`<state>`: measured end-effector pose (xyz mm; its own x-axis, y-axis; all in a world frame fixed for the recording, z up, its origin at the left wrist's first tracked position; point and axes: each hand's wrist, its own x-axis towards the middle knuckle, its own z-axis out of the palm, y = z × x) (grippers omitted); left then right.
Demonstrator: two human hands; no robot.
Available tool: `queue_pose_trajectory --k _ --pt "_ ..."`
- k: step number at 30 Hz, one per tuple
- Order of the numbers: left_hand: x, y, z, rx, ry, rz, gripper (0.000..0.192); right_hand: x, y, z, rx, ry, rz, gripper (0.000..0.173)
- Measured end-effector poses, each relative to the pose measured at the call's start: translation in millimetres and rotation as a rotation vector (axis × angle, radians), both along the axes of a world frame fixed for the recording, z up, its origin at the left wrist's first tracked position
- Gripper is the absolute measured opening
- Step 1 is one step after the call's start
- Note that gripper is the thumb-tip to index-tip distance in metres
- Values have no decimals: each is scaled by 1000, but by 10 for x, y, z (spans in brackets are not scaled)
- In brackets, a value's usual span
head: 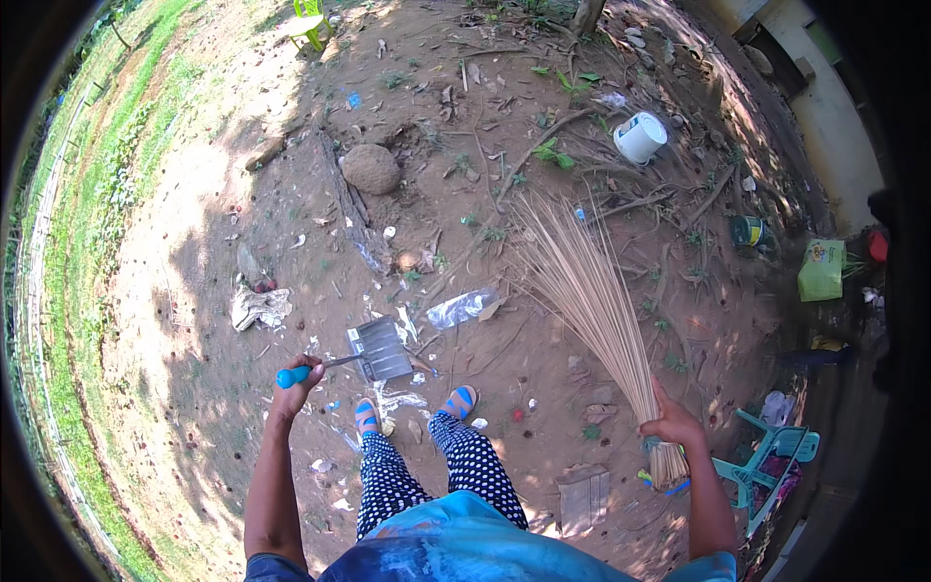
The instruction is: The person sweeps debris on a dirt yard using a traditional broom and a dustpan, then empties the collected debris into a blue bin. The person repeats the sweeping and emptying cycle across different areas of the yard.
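My left hand (297, 387) is closed around the blue handle of a dustpan (382, 348), whose dark ribbed pan is low near the ground in front of my feet. On the other side, my right hand (673, 420) grips a stick broom (589, 291) near its bound end, and its long thin sticks fan out forward and to the left. Scraps of white litter (400, 399) lie between the pan and my sandals. Just beyond the pan is a clear plastic wrapper (460, 308) on the bare soil. A crumpled pale bag (260, 305) rests left of the pan.
A round stone (371, 169) sits beside a weathered log (349, 204). Tree roots (545, 149) cross the soil near a tipped white bucket (640, 137). At right are a green plastic chair (771, 458) and a building wall (829, 124). A wooden board (583, 500) lies near my legs.
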<state>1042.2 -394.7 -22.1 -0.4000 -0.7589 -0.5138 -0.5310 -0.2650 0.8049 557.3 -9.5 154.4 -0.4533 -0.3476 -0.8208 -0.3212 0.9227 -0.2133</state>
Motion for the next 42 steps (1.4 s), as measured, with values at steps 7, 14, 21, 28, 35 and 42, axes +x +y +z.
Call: queue_pose_trajectory --k 7,14,21,28,35,42 --pt "4 -150 117 -61 27 -145 21 -240 -1008 -1710 -101 125 -47 111" --pt "352 -298 -13 -69 6 -192 21 1000 -404 -1096 15 -175 59 108" --pt "581 -489 -380 -139 123 -195 21 1593 410 -224 -266 -31 -264 99" --pt "675 -602 -739 -75 104 -146 20 1706 62 -1293 -277 -116 -667 96" --pt "800 -598 -822 -167 62 -111 20 2678 184 -1284 -229 -477 -400 101" --pt "1072 -857 -783 -130 148 -73 21 3081 396 -359 -361 -403 -542 99"
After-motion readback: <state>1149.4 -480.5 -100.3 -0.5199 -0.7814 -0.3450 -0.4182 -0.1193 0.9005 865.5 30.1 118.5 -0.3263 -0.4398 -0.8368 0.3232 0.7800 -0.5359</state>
